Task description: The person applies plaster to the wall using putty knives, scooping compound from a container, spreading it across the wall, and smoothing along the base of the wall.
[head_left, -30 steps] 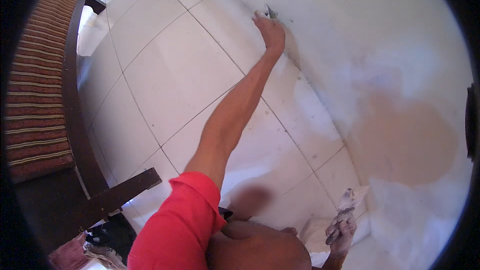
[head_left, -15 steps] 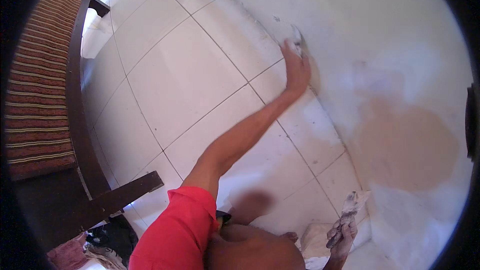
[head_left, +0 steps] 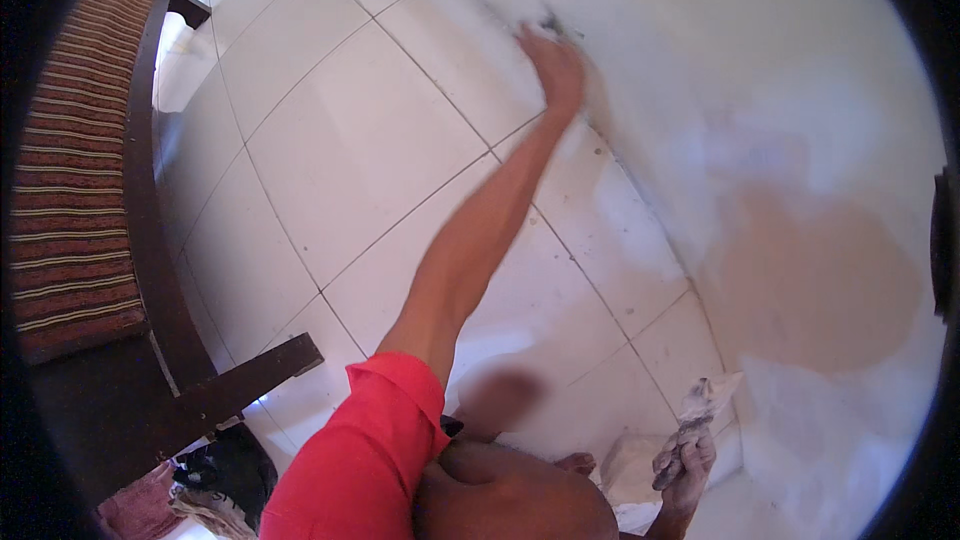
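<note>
My left arm in a red sleeve stretches forward to the foot of the pale wall. My left hand is bent round a thin pale blade, mostly hidden and smeared by motion, beside a dark mark low on the wall. At the lower right, my right hand is closed round the dark, crusted handle of a putty knife. Its broad whitish blade points up toward the wall, smeared with pale paste. A pale bag-like piece lies next to this hand.
White floor tiles run along the wall, with small crumbs near its foot. On the left stands a dark wooden bench with a striped cushion; its leg juts toward me. Crumpled cloths lie below it. My bare knee is in front.
My left hand has moved farther away and slightly left along the foot of the wall. The right hand with the putty knife has hardly moved.
</note>
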`<state>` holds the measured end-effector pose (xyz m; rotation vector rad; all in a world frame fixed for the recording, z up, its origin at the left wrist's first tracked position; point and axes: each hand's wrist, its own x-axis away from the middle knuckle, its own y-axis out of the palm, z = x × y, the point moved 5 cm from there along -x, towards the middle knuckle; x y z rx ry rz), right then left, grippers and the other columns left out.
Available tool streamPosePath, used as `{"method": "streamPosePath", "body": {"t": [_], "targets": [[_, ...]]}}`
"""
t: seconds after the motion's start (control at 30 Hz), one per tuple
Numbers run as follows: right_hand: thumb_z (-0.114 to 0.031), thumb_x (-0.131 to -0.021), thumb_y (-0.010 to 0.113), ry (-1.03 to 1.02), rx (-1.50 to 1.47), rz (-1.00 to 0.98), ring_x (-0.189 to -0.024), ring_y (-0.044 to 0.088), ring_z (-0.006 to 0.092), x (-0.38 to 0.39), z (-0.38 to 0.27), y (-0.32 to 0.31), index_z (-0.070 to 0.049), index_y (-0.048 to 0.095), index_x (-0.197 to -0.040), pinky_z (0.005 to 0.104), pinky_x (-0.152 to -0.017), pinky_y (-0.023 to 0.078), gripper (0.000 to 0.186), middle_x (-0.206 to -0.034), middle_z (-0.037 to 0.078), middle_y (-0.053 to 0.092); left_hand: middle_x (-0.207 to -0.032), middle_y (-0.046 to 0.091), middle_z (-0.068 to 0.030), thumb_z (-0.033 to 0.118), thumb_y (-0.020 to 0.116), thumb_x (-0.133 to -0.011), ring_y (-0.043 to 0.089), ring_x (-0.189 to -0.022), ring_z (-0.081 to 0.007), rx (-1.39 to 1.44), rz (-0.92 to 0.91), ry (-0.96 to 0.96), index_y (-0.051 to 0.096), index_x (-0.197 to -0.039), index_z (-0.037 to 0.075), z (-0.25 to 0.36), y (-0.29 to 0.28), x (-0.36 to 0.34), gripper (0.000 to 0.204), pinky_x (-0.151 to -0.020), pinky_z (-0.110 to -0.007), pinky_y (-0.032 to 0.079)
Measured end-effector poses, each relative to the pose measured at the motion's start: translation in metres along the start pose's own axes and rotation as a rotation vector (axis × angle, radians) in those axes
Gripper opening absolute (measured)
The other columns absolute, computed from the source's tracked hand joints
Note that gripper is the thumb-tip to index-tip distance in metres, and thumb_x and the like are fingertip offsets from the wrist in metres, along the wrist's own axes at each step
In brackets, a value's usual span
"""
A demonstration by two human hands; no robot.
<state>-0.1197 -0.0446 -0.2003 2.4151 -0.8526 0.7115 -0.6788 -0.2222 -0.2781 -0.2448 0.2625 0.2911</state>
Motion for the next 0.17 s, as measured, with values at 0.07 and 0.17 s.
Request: {"method": "streamPosePath", "body": {"t": [0.07,0.17], "targets": [[-0.018,-0.088,0.07,0.01,-0.028,-0.024,-0.051,0.06,0.0165,-0.001,0.001,-0.005,0.001,0.049,-0.114,0.0281,-0.041,0.049,0.039,-0.079,0.011,0.062,-0.149,0.018,-0.04,0.009,0.053,-0.089,0.011,-0.143,-0.0523,-0.061,0.025,0.032,0.017,-0.141,-0.021,-0.018,-0.004,-0.026,0.07,-0.119,-0.055,0.008],[-0.02,-0.087,0.072,-0.007,-0.014,0.033,-0.052,0.06,0.0175,0.005,0.006,-0.013,0.002,0.049,-0.119,0.0294,-0.041,0.049,0.045,-0.079,0.011,0.062,-0.152,0.017,-0.0378,0.01,0.058,-0.087,0.011,-0.144,-0.0493,-0.185,-0.188,0.039,0.017,-0.143,-0.019,0.002,0.003,-0.002,0.076,-0.12,-0.054,0.006]]}}
